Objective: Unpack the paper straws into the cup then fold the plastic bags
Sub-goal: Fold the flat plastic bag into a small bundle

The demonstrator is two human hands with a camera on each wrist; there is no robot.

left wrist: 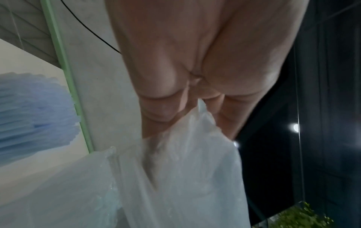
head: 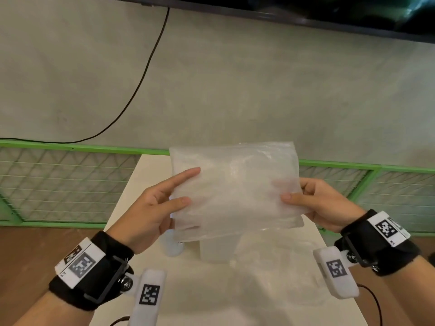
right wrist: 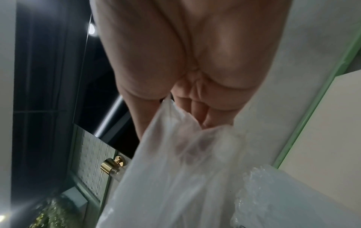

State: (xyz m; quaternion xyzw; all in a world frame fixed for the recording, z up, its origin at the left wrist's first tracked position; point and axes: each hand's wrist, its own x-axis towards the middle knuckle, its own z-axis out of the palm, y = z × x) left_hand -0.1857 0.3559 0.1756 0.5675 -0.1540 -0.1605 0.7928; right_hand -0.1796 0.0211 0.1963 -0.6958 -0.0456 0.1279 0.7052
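Observation:
I hold a clear plastic bag [head: 235, 189], folded flat, in the air above the white table [head: 211, 290]. My left hand [head: 188, 187] pinches its left edge, thumb and forefinger on the near face. My right hand [head: 286, 192] pinches the right edge, thumb in front and fingers showing through from behind. The wrist views show the bag [left wrist: 185, 177] [right wrist: 175, 177] hanging from each grip. A bundle of blue straws [left wrist: 35, 115] stands below; in the head view the bag hides most of their cup [head: 173, 247]. Another clear bag [head: 294, 262] lies crumpled on the table to the right.
The table is narrow, with wooden floor [head: 35, 250] on both sides. A green-framed mesh fence [head: 70, 182] runs behind its far edge. A black cable [head: 141, 76] trails over the grey ground beyond. A brass door knob [right wrist: 111, 165] appears in the right wrist view.

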